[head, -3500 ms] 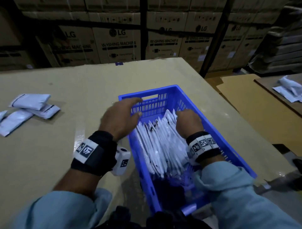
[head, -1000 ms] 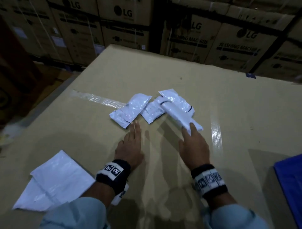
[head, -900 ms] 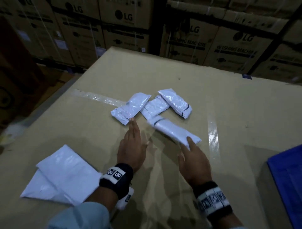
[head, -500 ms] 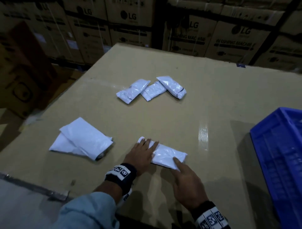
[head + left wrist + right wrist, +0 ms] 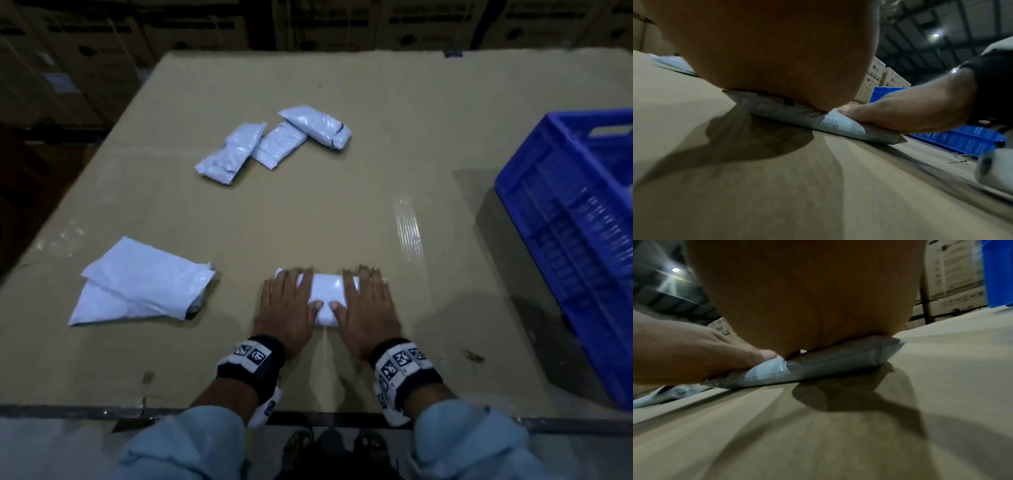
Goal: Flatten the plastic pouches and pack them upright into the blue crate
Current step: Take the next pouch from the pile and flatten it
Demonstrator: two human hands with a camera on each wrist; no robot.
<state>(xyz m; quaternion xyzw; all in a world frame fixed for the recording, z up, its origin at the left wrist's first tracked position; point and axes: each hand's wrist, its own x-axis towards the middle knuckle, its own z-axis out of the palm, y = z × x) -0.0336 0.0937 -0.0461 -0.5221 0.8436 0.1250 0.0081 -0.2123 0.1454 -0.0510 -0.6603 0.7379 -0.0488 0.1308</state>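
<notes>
A: We locate the white pouch (image 5: 328, 297) lying flat on the cardboard surface (image 5: 308, 212), near its front edge and directly in front of us.

B: Confirmed. Our left hand (image 5: 287, 308) covers the pouch's left end and our right hand (image 5: 368, 308) covers its right end. Both palms face down.

A: State of the fingers (image 5: 363, 278)?

B: Extended and flat on both hands, pressing on the pouch, gripping nothing. The two thumbs nearly meet over the pouch's middle. The left wrist view shows the pouch (image 5: 840, 125) squeezed between our palm and the surface, with the right hand (image 5: 908, 112) bearing on its far end. The right wrist view shows the same pouch (image 5: 828, 365) under the heel of the right hand, with the left hand (image 5: 694, 353) on the other end.

A: We note the surroundings. Three more pouches (image 5: 274, 144) lie together farther back on the surface, touching or overlapping one another.

B: A larger white plastic bag (image 5: 144, 284) lies to the left of our hands, well apart from the pressed pouch.

A: The blue crate (image 5: 575, 219) stands at the right edge of the surface, apart from our hands. We cannot tell its contents from here.

B: Stacked cardboard cartons (image 5: 205, 27) fill the dark background.
</notes>
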